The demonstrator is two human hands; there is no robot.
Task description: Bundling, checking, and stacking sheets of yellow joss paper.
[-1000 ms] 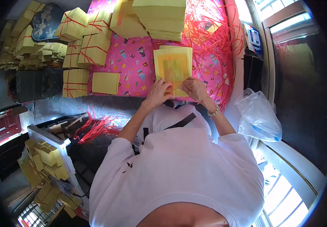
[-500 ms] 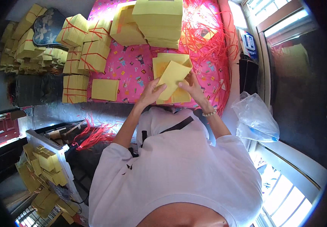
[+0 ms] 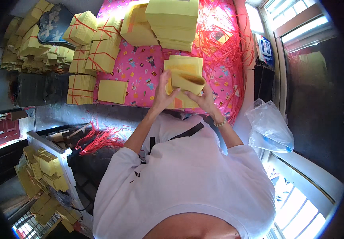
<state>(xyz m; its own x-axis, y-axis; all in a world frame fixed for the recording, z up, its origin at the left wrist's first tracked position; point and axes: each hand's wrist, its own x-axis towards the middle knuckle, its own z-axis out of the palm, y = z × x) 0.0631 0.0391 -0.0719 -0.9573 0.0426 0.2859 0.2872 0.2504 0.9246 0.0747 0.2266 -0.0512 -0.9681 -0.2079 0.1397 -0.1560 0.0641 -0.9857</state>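
Between both hands I hold a folded sheaf of yellow paper [image 3: 187,83], its top bowed into an open loop. My left hand [image 3: 164,92] grips its left side, fingers behind and thumb in front at the lower edge. My right hand [image 3: 205,99] is closed round the right side, thumb also in front. Under and behind the sheaf lie more yellow sheets [image 3: 186,61] with a faint orange patch, on a pink patterned tablecloth [image 3: 140,75]. Left of my hands a flat pile of yellow paper [image 3: 112,91] rests near the table's front edge.
Red-tied yellow paper bundles [image 3: 101,55] stand at the left. A tall yellow paper stack [image 3: 172,26] rises at the back, beside a heap of red plastic strips [image 3: 219,44]. A clear plastic bag [image 3: 270,126] hangs right of the table. More red strips [image 3: 100,137] lie lower left.
The yellow sheaf, flat and slanted before, now bows into a loop and sits lower. My left hand has moved up along its left side. The whole view has shifted slightly.
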